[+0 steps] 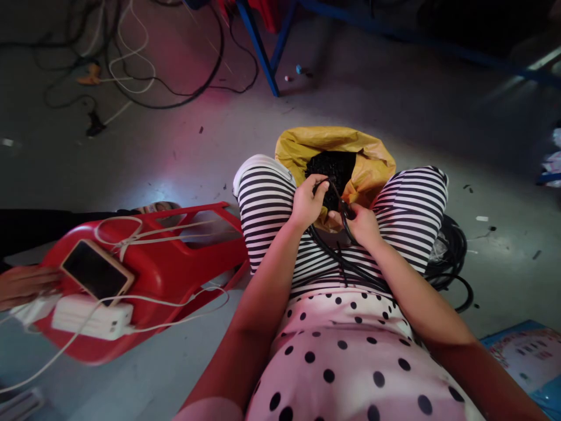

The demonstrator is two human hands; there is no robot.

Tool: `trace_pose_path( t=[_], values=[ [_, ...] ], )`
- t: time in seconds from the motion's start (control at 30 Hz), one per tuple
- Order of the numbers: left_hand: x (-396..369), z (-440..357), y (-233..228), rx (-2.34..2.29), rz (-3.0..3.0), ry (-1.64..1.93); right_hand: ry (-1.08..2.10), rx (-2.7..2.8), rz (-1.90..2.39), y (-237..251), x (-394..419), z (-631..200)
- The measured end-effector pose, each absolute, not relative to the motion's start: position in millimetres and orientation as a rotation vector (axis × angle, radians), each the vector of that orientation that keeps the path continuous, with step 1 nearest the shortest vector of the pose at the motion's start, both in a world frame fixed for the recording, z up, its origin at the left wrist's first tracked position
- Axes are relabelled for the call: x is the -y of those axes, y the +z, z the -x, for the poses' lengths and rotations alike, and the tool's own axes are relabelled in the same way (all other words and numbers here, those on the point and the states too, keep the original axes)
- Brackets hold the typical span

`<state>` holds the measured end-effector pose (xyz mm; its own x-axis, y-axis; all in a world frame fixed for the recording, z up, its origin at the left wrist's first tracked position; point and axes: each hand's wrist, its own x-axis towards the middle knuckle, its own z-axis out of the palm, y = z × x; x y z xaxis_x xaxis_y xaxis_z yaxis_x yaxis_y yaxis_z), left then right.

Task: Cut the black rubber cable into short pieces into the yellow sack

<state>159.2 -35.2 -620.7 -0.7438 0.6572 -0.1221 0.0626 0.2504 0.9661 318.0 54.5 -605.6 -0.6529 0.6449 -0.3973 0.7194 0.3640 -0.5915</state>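
Observation:
My left hand is closed in a pinch on the thin dark end of a black cable, just over the mouth of a yellow woven bag. My right hand is wrapped around the same black cable lower down, close to the bag's near edge. From there the cable loops over my striped lap toward the right. Inside the bag, which stands between my knees, lies a heap of small black pieces. Part of the cable is hidden by my fingers.
A coil of black cable lies right of my leg. To the left, a red plastic stool bears a phone, a white power bank and white cords. Another person's hand rests there. Blue metal legs stand ahead.

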Motion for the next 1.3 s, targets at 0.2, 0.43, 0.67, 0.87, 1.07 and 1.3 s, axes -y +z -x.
trace_pose_path(
  t=[0.2, 0.43, 0.67, 0.87, 1.07, 1.3],
  values=[
    [34, -161, -622, -1.993, -0.613, 1.564, -1.185, -2.519, -1.272, -605, -54, -318],
    [34, -162, -622, -1.95, -0.581, 1.614, -1.224, -2.504, -1.278, -603, -54, -318],
    [34, -162, -624, -1.917, -0.56, 1.639, -1.228, -2.482, -1.267, -600, -55, -317],
    [36, -161, -633, -1.924, -0.593, 1.647, -1.272, -2.438, -1.271, -600, -57, -317],
    [37, -159, -635, -1.898, -0.605, 1.626, -1.274, -2.422, -1.266, -602, -57, -318],
    [40, -157, -632, -1.879, -0.647, 1.569, -1.201, -2.399, -1.272, -601, -57, -317]
  ],
)
